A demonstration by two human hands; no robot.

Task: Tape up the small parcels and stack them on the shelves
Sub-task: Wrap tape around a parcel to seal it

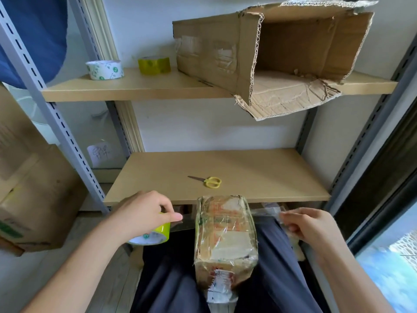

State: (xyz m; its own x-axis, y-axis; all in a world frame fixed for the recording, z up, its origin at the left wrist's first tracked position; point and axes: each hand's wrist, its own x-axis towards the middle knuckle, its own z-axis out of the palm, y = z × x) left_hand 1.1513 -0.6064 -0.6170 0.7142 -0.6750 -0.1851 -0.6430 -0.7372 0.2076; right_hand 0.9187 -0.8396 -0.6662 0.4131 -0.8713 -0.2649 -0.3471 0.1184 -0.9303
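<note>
We rest the small parcel [225,236] on our lap below the lower shelf [259,172] | left hand [144,213] grips tape roll [153,233] | right hand [309,227] pinches the tape end, strip taut across the parcel | scissors [208,181] on that shelf, in reach for cutting.

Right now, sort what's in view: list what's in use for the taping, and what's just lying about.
In use: left hand holding the tape roll; right hand pinching the pulled-out tape strip; parcel on the lap.

Lying about: scissors; white tape roll; yellow tape roll; open carton.
</note>
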